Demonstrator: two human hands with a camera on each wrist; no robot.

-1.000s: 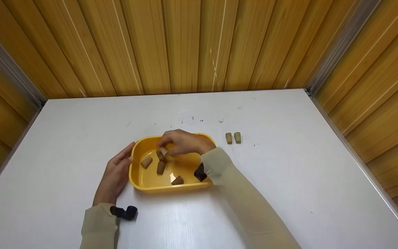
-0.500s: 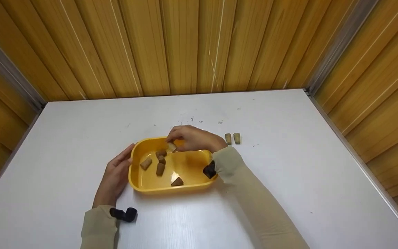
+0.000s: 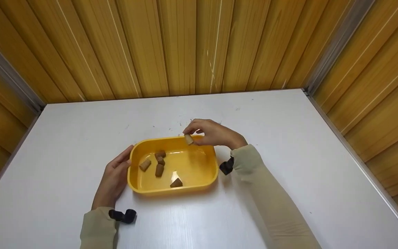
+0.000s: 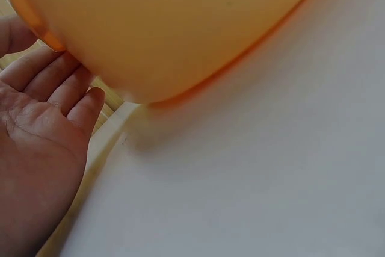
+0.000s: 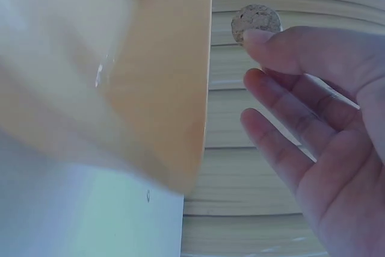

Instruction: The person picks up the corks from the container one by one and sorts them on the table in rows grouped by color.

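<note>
Between the thumb and fingers of my right hand (image 3: 216,133) is a pale tapered cork (image 3: 189,139), over the far rim of the yellow tray (image 3: 171,189). The right wrist view shows the round speckled end of this cork (image 5: 256,21) beside the tray wall (image 5: 162,88), the thumb on it and the lower fingers spread. My left hand (image 3: 114,176) rests against the tray's left side, its fingers mostly straight along the outer wall (image 4: 150,40). Inside the tray, several brown corks (image 3: 159,170) lie toward the left, and another cork (image 3: 176,183) lies by the near wall.
The tray stands on a white table (image 3: 171,221) with small dark specks beyond it. Yellow wood-look panels (image 3: 178,48) rise behind the table and on both sides. Black wrist cameras sit on the left sleeve (image 3: 97,224) and the right sleeve (image 3: 268,186).
My right hand has lifted the pale cork from among the others and carried it right and up to the far rim. Two corks on the table are now hidden behind it. The left hand stays put.
</note>
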